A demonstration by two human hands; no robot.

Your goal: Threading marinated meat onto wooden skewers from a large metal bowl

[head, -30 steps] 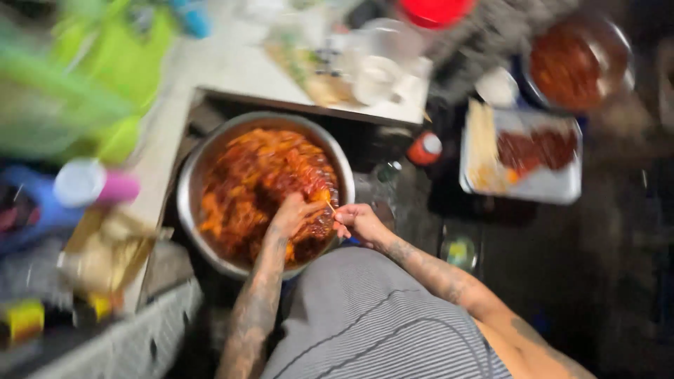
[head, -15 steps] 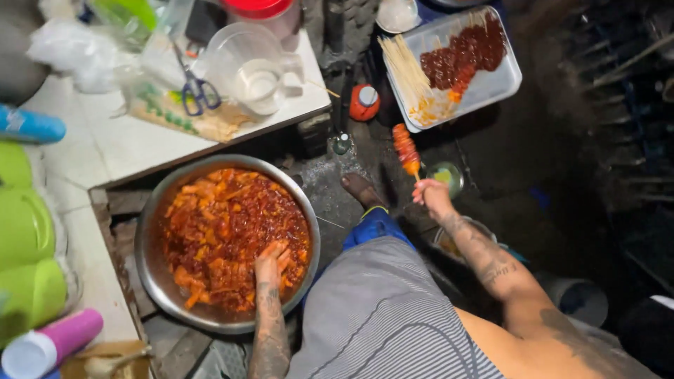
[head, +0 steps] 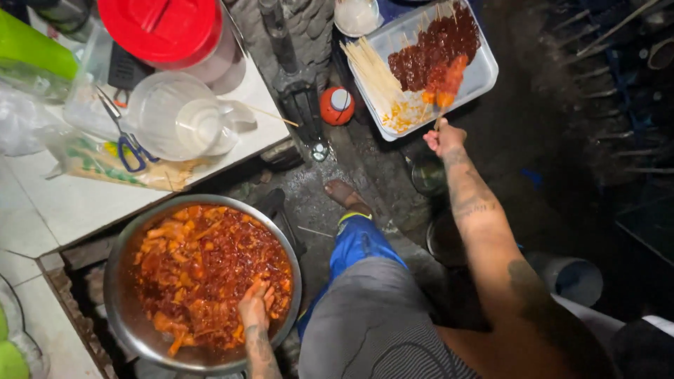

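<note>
While the right hand point(head: 444, 137) pinches a loaded skewer point(head: 444, 90) over the tray point(head: 484, 70), the left hand point(head: 254, 307) rests spread in the bowl point(head: 121, 281).
The marinated meat looks soft and slippery; the thin stick's bare end seems the surest grip.

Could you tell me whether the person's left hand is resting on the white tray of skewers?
No, the left hand is in the metal bowl of red marinated meat, while the right hand holds a skewer over the white tray.

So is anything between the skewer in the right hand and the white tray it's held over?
Nothing visible. The right hand holds the skewer with its meat end already over the tray, just above the other skewers lying there. The bare sticks lie to the side, out of the way.
</note>
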